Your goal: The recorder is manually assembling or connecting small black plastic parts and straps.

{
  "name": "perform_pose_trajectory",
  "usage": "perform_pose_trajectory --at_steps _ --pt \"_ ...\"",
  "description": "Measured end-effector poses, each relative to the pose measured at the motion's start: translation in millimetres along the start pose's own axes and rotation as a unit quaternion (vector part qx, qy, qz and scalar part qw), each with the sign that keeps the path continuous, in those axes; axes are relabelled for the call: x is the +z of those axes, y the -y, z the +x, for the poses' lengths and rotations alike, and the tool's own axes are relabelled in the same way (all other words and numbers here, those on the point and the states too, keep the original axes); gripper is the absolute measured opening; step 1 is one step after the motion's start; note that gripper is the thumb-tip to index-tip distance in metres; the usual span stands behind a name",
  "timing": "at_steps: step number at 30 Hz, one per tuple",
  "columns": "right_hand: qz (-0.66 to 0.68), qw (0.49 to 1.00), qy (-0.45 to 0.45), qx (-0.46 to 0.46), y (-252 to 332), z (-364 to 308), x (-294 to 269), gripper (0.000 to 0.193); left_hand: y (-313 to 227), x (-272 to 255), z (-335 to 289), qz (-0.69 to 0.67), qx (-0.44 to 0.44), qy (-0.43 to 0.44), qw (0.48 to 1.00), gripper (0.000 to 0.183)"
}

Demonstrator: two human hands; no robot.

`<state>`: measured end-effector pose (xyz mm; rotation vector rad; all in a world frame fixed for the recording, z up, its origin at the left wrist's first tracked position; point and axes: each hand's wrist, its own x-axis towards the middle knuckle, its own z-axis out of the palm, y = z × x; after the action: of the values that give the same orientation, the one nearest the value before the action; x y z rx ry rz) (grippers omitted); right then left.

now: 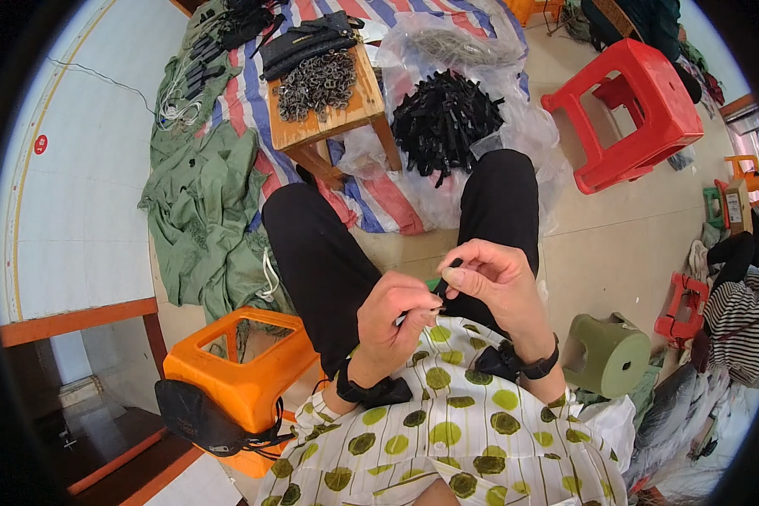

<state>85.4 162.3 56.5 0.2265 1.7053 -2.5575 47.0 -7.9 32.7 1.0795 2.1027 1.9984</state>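
Observation:
In front of my lap, both hands are closed in pinches close together. A short black strap (449, 277) runs between them, its upper end showing between the thumb and fingers of my right hand (504, 285). My left hand (394, 319) grips around the strap's lower end. A small shiny bit shows at the left fingertips, too small to make out. Beyond my knees, a heap of black straps (447, 118) lies on clear plastic sheeting (527, 126). Beside it, metal buckles (316, 84) are piled on a wooden stool (299, 133), with a black pouch (308, 42) behind them.
An orange plastic stool (240, 358) with a black bag (196, 417) stands at my left. Green cloth (202, 219) and a striped sheet (396, 207) cover floor ahead. To the right are a red stool (586, 143), a green stool (611, 354) and a person in striped clothing (738, 325).

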Motion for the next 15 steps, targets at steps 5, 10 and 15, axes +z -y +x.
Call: perform_pose_trajectory --at_steps 5,10,15 --pt "-0.015 0.999 -0.009 -0.026 -3.4 -3.1 1.8 0.015 0.5 -1.9 -1.7 0.017 -0.003 0.001 1.0 0.007" --pt "-0.017 1.0 0.006 -0.012 -3.0 -1.9 -0.4 0.015 1.1 -2.8 -1.9 -0.036 -0.026 -0.002 0.999 0.006" --pt "-0.014 1.0 0.013 -0.008 -4.8 -2.8 -2.2 0.013 3.7 -3.7 -2.5 -0.013 -0.006 0.009 1.0 0.004"
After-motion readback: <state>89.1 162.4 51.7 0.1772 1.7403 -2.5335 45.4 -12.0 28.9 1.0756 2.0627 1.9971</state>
